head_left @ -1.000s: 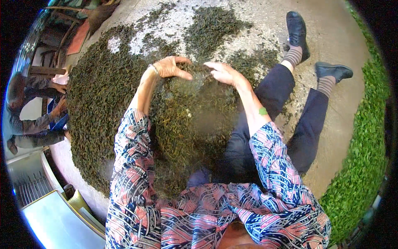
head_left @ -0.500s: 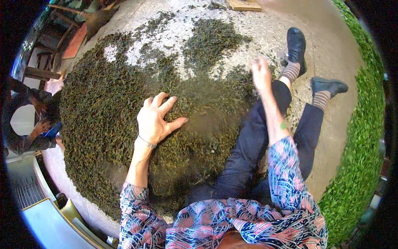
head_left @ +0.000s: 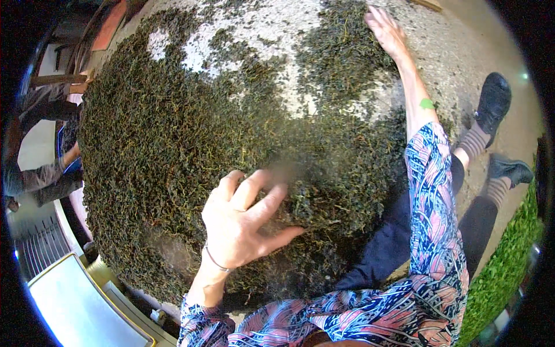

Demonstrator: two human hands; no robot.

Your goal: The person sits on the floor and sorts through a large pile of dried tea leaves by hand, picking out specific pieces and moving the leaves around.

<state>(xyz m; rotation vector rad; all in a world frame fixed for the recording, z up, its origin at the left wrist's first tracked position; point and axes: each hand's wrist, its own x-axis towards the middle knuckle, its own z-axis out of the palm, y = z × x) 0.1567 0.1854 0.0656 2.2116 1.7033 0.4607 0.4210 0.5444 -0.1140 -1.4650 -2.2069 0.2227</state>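
Observation:
A broad heap of dark green-brown dried leaves (head_left: pixel 167 150), much like tea, covers the pale floor (head_left: pixel 272 17) in front of me. My left hand (head_left: pixel 240 222) lies on the near part of the heap, palm down with its fingers apart; a thin band circles the wrist. Stretched far forward, my right hand (head_left: pixel 386 32) is at the right edge of a thinner far patch of leaves (head_left: pixel 341 63). Its fingers are extended, and I see nothing held in them. A small green mark (head_left: pixel 426 104) shows on that forearm.
My dark-trousered legs reach out to the right, ending in black shoes (head_left: pixel 494 104). Beyond them runs a strip of bright green leaves (head_left: pixel 497 295). At the left edge sits another person (head_left: pixel 43 156). A pale board (head_left: pixel 75 301) stands at lower left, near wooden furniture (head_left: pixel 60 79).
My right hand has moved forward from beside my leg to the far patch. The left hand remains on the heap, fingers spread, slightly nearer and further right. The whole view has shifted.

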